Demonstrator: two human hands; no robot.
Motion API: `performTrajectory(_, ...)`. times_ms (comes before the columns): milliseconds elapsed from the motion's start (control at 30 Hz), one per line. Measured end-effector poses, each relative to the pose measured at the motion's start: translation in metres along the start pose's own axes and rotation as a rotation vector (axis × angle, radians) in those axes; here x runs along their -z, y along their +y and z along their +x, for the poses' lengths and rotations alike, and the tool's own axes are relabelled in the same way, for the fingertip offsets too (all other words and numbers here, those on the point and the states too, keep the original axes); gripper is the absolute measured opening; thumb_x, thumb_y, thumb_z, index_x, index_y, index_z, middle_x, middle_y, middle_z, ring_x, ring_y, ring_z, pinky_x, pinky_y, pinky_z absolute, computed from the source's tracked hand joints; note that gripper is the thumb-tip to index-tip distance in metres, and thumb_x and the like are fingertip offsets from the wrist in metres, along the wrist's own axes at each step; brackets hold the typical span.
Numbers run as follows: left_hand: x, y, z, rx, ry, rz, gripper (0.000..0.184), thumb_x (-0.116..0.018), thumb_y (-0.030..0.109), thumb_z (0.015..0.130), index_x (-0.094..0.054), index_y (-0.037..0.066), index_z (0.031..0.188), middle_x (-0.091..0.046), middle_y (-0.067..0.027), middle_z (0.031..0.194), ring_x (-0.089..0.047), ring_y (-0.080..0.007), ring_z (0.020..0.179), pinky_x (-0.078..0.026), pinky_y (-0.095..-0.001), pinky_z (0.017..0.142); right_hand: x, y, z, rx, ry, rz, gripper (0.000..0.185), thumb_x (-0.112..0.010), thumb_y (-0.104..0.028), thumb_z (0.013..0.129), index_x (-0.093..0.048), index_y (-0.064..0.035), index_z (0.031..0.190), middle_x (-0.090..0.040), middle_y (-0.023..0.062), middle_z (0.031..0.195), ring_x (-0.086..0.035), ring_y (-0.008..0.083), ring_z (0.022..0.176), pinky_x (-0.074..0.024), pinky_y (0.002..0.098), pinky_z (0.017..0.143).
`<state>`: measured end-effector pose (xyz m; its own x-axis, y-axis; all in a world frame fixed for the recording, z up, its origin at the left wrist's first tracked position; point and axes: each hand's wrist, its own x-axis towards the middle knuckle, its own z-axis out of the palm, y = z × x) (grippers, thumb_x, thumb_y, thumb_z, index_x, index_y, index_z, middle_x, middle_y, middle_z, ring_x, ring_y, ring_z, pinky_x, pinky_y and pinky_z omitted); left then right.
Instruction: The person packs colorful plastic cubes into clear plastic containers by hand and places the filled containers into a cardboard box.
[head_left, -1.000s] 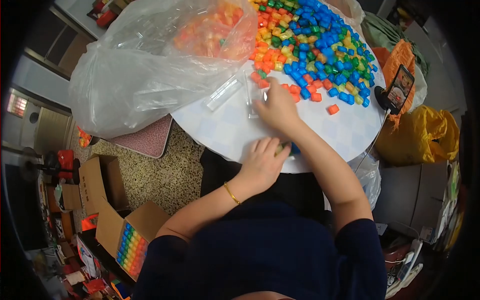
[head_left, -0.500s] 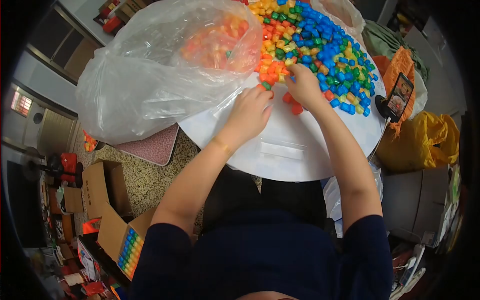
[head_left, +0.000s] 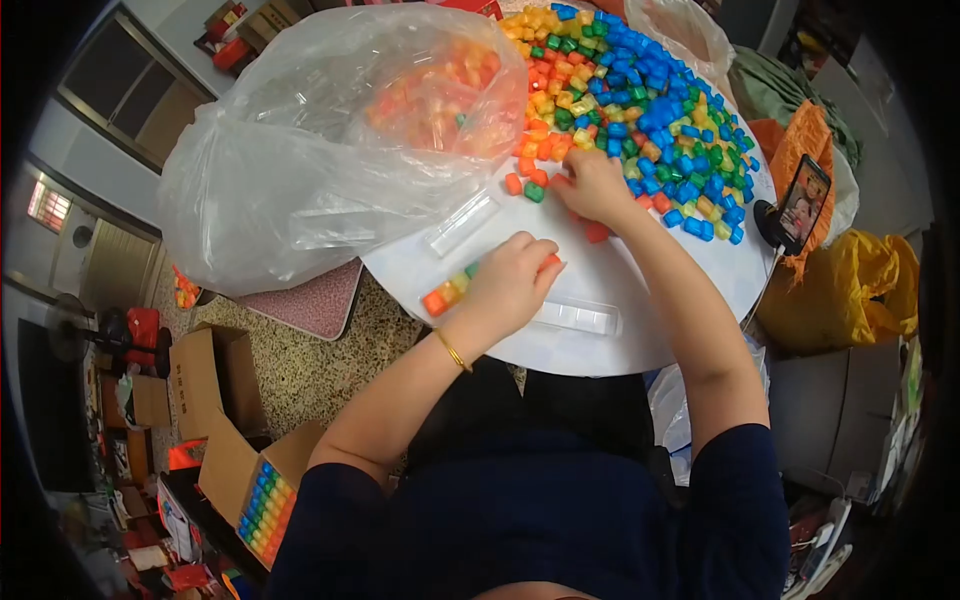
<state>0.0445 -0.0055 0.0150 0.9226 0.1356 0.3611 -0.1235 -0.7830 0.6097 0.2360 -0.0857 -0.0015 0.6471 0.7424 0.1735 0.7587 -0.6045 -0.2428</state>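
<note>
My left hand (head_left: 510,285) is closed on a red cube at its fingertips, over the near left of the white table (head_left: 640,300). A short row of coloured cubes (head_left: 447,292) runs out from under it. My right hand (head_left: 597,188) has its fingers bent together at the edge of the cube pile (head_left: 640,90); what they hold, if anything, is hidden. An empty clear plastic tray (head_left: 578,316) lies near the table's front edge, and another clear tray (head_left: 465,225) lies beside the plastic bag.
A large clear bag (head_left: 300,190) with orange cubes covers the table's left. At the right edge stands a phone (head_left: 803,205) on a holder, near a yellow bag (head_left: 850,290). Cardboard boxes (head_left: 225,465), one holding rows of coloured cubes, stand at lower left.
My left hand has moved down toward the near edge, and the row of cubes now shows beneath it. My right hand has shifted slightly down at the pile's edge.
</note>
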Motion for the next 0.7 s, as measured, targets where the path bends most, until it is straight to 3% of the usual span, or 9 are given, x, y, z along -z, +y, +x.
performTrajectory(67, -0.012, -0.003, 0.0, 0.02, 0.034, 0.031, 0.019, -0.065, 0.019, 0.083, -0.059, 0.003, 0.092, -0.059, -0.015, 0.085, -0.061, -0.0324, 0.079, -0.049, -0.0417, 0.071, -0.008, 0.004, 0.02, -0.077, 0.312, 0.162, 0.027, -0.066, -0.025, 0.076, -0.061, -0.0045, 0.094, -0.063, 0.0144, 0.097, -0.061, 0.0314, 0.091, -0.0452, 0.042, 0.076)
performTrajectory(100, -0.019, -0.006, 0.01, 0.024, 0.052, 0.11, 0.019, -0.066, 0.018, 0.082, -0.059, 0.003, 0.091, -0.058, -0.0152, 0.085, -0.061, -0.0328, 0.079, -0.049, -0.0423, 0.07, -0.01, 0.003, 0.028, -0.079, 0.352, 0.104, 0.034, -0.069, -0.027, 0.074, -0.061, -0.0035, 0.098, -0.063, 0.0164, 0.096, -0.061, 0.0327, 0.09, -0.0478, 0.0431, 0.073)
performTrajectory(167, -0.03, -0.011, 0.02, 0.026, 0.065, 0.189, 0.018, -0.066, 0.018, 0.082, -0.059, 0.003, 0.089, -0.058, -0.0155, 0.085, -0.061, -0.0331, 0.079, -0.049, -0.0429, 0.07, -0.014, 0.005, 0.041, -0.067, 0.237, 0.004, 0.035, -0.069, -0.027, 0.075, -0.062, -0.0032, 0.099, -0.062, 0.0172, 0.095, -0.061, 0.0333, 0.09, -0.0482, 0.0431, 0.074)
performTrajectory(233, -0.037, -0.013, 0.025, 0.064, -0.11, 0.322, 0.019, -0.068, 0.017, 0.08, -0.059, 0.002, 0.087, -0.057, -0.0159, 0.085, -0.06, -0.0336, 0.079, -0.049, -0.0431, 0.07, -0.012, 0.004, 0.042, -0.053, 0.12, -0.102, 0.036, -0.069, -0.026, 0.075, -0.062, -0.0029, 0.101, -0.062, 0.0179, 0.094, -0.061, 0.0339, 0.09, -0.0486, 0.0432, 0.075)
performTrajectory(333, -0.037, -0.021, 0.019, -0.02, -0.134, 0.295, 0.021, -0.068, 0.017, 0.078, -0.058, 0.0, 0.085, -0.058, -0.0164, 0.086, -0.06, -0.0343, 0.081, -0.049, -0.0427, 0.07, -0.003, -0.005, 0.017, -0.105, 0.224, 0.096, 0.035, -0.07, -0.024, 0.075, -0.064, -0.0035, 0.103, -0.063, 0.0166, 0.093, -0.062, 0.0323, 0.087, -0.0489, 0.0422, 0.072)
performTrajectory(400, -0.03, -0.021, 0.011, -0.036, -0.122, 0.223, 0.022, -0.07, 0.017, 0.077, -0.059, 0.0, 0.087, -0.058, -0.016, 0.086, -0.06, -0.0343, 0.08, -0.049, -0.0427, 0.07, 0.013, -0.016, -0.024, -0.051, 0.493, 0.463, 0.027, -0.063, -0.016, 0.08, -0.066, -0.0034, 0.103, -0.064, 0.0152, 0.089, -0.062, 0.0275, 0.078, -0.0496, 0.0371, 0.071)
performTrajectory(467, -0.012, -0.015, 0.0, -0.056, -0.107, 0.152, 0.024, -0.071, 0.017, 0.076, -0.06, 0.0, 0.089, -0.057, -0.0156, 0.086, -0.06, -0.0342, 0.08, -0.048, -0.0427, 0.07, 0.022, -0.019, -0.072, -0.039, 0.354, 0.465, 0.029, -0.065, -0.011, 0.078, -0.066, -0.0036, 0.106, -0.063, 0.0131, 0.086, -0.06, 0.0234, 0.076, -0.0485, 0.0325, 0.069)
performTrajectory(567, 0.007, -0.004, -0.032, 0.021, -0.054, 0.029, 0.031, -0.073, 0.017, 0.073, -0.063, 0.001, 0.097, -0.057, -0.014, 0.085, -0.059, -0.0317, 0.08, -0.048, -0.0414, 0.072, 0.018, -0.04, -0.146, 0.127, 0.491, 0.461, 0.03, -0.069, -0.004, 0.073, -0.066, -0.0033, 0.103, -0.06, 0.0129, 0.085, -0.058, 0.0265, 0.075, -0.0469, 0.0325, 0.065)
performTrajectory(700, -0.003, -0.003, -0.059, -0.172, -0.057, 0.156, 0.038, -0.075, 0.019, 0.07, -0.064, 0.003, 0.103, -0.055, -0.0086, 0.083, -0.055, -0.0254, 0.078, -0.045, -0.0364, 0.07, -0.012, -0.059, -0.182, 0.246, 0.455, 0.273, 0.021, -0.073, -0.008, 0.07, -0.066, -0.0015, 0.089, -0.057, 0.0126, 0.084, -0.054, 0.0295, 0.072, -0.043, 0.0382, 0.062)
